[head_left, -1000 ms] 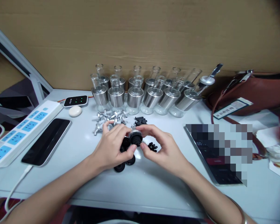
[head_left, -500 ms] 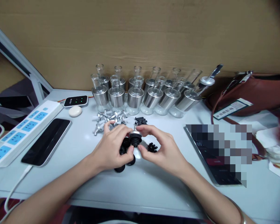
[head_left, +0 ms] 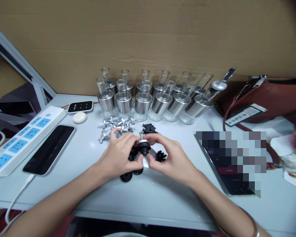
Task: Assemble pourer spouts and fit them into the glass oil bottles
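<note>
Between both hands I hold a bottle pourer (head_left: 144,146) with a metal spout and disc on top and a ribbed black stopper below. My left hand (head_left: 120,153) pinches it from the left, and my right hand (head_left: 171,154) grips it from the right with thumb and fingers. Black stoppers (head_left: 126,176) lie on the table under and beside my left hand, partly hidden by it. Several metal pourer spouts (head_left: 117,124) are piled beyond my left fingers. Black tubes (head_left: 149,127) lie beyond the pourer, and small black pieces (head_left: 160,156) sit beside my right hand.
Glass bottles with metal sleeves (head_left: 143,103) stand in two rows at the back; one at the right carries a pourer (head_left: 218,86). To the left are a power strip (head_left: 27,138), a phone (head_left: 49,149) and a small device (head_left: 80,107). A tablet-like phone (head_left: 227,164) and brown bag (head_left: 273,102) lie right.
The pourer has tipped slightly, its spout now showing more above the fingers and a thin tip showing below the stopper. Both hands stay in nearly the same place.
</note>
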A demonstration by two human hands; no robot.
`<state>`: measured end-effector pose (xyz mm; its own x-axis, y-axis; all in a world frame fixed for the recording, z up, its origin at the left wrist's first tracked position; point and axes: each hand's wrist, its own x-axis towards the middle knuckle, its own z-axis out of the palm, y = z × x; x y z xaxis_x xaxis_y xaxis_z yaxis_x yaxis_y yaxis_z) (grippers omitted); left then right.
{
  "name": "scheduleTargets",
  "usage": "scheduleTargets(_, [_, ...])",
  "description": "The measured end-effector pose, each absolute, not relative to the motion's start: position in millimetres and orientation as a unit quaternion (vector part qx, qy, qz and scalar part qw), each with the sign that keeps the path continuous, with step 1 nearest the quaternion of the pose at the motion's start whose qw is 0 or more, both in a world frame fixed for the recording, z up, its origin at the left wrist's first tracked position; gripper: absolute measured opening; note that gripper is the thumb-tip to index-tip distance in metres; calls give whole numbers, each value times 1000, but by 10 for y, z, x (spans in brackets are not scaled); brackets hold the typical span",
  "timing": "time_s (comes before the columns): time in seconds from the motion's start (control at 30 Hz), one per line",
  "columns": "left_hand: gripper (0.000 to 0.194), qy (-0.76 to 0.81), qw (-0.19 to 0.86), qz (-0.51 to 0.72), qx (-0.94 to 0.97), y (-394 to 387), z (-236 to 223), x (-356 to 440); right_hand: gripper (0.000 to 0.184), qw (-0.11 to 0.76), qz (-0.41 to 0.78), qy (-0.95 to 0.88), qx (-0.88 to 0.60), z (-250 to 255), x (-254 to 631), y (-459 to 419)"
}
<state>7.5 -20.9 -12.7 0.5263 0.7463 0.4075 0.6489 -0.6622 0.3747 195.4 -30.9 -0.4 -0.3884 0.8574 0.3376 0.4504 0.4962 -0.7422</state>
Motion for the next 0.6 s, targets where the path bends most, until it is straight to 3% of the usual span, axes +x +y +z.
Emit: scheduleTargets(0.6, [16,404,73,273,870,-220,-105,87,31,325,299,-781,-442,3,1952,-307])
